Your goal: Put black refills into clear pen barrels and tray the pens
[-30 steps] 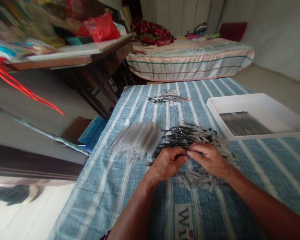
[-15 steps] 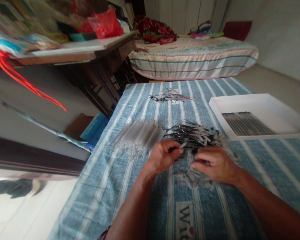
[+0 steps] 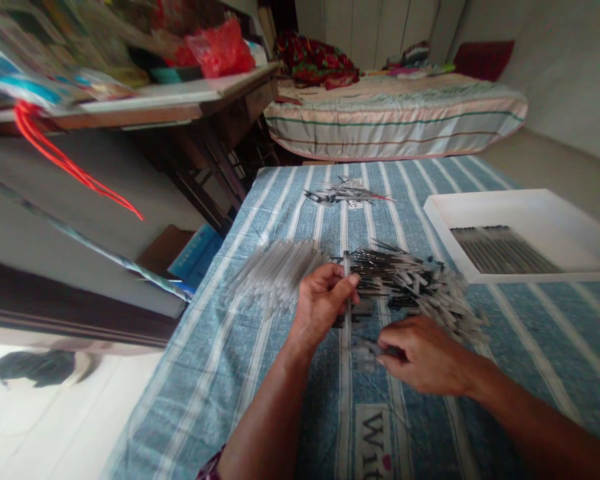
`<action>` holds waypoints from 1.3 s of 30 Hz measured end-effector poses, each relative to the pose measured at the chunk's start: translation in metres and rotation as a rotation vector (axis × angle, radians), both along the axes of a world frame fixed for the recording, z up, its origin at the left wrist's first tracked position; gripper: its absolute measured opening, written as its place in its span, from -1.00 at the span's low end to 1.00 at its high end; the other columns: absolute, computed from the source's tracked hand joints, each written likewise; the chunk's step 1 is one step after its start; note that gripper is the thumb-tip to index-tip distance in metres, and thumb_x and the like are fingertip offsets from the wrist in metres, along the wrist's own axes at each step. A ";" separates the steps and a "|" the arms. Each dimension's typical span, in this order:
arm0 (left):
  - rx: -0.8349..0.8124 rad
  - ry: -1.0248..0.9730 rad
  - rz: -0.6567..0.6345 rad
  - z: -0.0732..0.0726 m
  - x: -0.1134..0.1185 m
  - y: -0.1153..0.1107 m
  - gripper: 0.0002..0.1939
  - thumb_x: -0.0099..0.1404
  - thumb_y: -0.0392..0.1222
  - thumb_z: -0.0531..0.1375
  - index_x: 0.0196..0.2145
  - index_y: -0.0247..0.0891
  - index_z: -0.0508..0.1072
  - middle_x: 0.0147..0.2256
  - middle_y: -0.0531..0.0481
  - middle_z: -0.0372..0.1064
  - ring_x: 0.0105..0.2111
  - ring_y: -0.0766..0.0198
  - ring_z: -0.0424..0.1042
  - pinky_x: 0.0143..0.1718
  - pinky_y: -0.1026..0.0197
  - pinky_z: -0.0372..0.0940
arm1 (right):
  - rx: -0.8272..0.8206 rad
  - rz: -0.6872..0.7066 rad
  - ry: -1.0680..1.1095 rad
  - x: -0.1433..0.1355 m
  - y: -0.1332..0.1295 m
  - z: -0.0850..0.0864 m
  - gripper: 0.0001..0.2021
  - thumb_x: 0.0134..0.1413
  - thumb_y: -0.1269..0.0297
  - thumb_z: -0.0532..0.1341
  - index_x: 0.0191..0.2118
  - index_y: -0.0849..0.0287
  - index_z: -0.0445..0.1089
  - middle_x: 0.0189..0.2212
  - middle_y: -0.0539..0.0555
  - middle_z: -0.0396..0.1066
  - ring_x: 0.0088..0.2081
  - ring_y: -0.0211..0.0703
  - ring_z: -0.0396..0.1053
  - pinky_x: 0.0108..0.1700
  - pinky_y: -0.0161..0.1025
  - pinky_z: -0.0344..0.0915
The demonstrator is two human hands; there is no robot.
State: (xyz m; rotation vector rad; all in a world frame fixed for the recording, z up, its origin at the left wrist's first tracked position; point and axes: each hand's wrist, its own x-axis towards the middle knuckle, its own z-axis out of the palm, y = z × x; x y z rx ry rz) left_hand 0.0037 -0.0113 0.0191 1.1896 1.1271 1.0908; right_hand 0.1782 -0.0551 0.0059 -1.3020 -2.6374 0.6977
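Observation:
My left hand is closed, thumb and fingers pinching a slim clear pen barrel with a dark tip, which points away from me. My right hand is closed just above the cloth, over some small grey pieces. Whatever sits between its fingertips is blurred and dark. Left of my left hand lies a stack of translucent pen barrels. Beyond and between the hands spreads a heap of dark pen refills. Grey pen caps are piled against its right side.
A white tray with a row of pens stands on the right of the striped cloth. Farther off is a small bunch of loose pen parts. A cluttered desk runs along the left, and a bed stands behind.
My left hand has turned the pen barrel from slanted to pointing straight away from me. My right hand has drawn back towards me, down to the small grey pieces.

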 end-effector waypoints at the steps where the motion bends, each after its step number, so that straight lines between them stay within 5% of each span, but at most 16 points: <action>1: -0.006 -0.029 0.011 0.000 0.000 0.000 -0.78 0.11 -0.08 0.24 -0.45 -0.27 0.32 -0.66 0.13 0.36 -0.76 0.51 0.09 -0.74 0.42 -0.02 | -0.024 -0.022 0.050 0.000 0.001 0.000 -0.85 -0.03 0.33 0.15 -0.56 0.18 0.35 -0.62 -0.03 0.39 -0.55 -0.31 0.27 -0.46 -0.34 0.00; 10: 0.012 -0.185 0.055 -0.004 0.007 -0.002 -0.79 0.14 -0.12 0.22 -0.45 -0.27 0.26 -0.61 0.13 0.39 -0.76 0.51 0.18 -0.74 0.44 0.04 | -0.136 -0.135 0.398 -0.006 -0.001 -0.006 -0.84 -0.08 0.33 0.18 -0.60 0.21 0.29 -0.69 -0.10 0.22 -0.60 -0.39 0.14 -0.50 -0.40 0.00; 21: 0.000 -0.187 0.011 -0.009 0.011 -0.004 -0.80 0.14 -0.14 0.23 -0.45 -0.27 0.28 -0.59 0.13 0.40 -0.75 0.50 0.23 -0.73 0.43 0.10 | -0.244 -0.232 0.567 -0.009 0.001 -0.012 -0.79 -0.01 0.33 0.14 -0.59 0.20 0.18 -0.70 -0.13 0.06 -0.62 -0.41 0.04 -0.56 -0.42 -0.02; 29: 0.027 -0.187 0.108 -0.007 0.010 -0.001 -0.80 0.13 -0.14 0.24 -0.48 -0.28 0.30 -0.59 0.11 0.41 -0.75 0.46 0.27 -0.76 0.44 0.09 | -0.388 -0.350 0.753 -0.011 -0.001 -0.017 -0.80 0.11 0.23 0.07 -0.48 0.19 0.26 -0.65 -0.10 0.26 -0.65 -0.36 0.27 -0.56 -0.41 0.17; 39: 0.010 -0.224 0.174 -0.010 0.019 -0.004 -0.81 0.12 -0.14 0.23 -0.46 -0.27 0.28 -0.60 0.12 0.42 -0.75 0.46 0.26 -0.73 0.42 0.17 | -0.367 -0.443 0.778 -0.013 0.001 -0.020 -0.79 0.11 0.24 0.06 -0.51 0.16 0.20 -0.68 -0.13 0.22 -0.71 -0.38 0.24 -0.62 -0.41 0.14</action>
